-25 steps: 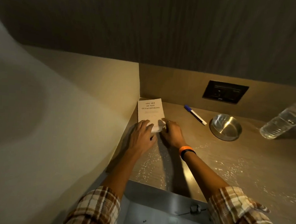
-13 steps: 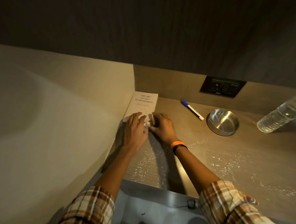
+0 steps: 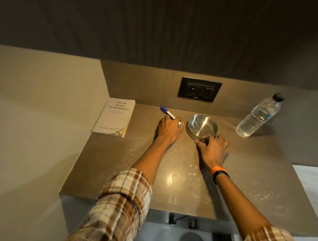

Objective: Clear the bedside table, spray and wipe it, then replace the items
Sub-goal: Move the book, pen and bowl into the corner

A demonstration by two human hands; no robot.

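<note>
While both hands reach across the bedside table (image 3: 244, 172), the left hand (image 3: 169, 130) closes over a pen (image 3: 167, 112) just left of the metal bowl (image 3: 202, 127). The right hand (image 3: 213, 148) pinches the bowl's near rim. A book (image 3: 114, 117) lies further left of the bowl, a water bottle (image 3: 259, 115) well to its right. Droplets glisten on the tabletop, so the bowl may slide or the pen roll if either grip is loose.

lettering on the book (image 3: 114, 118)
cover read "the art of not overthinking"; the author line near its bottom edge read "shaurya kapoo", its end unclear
</note>
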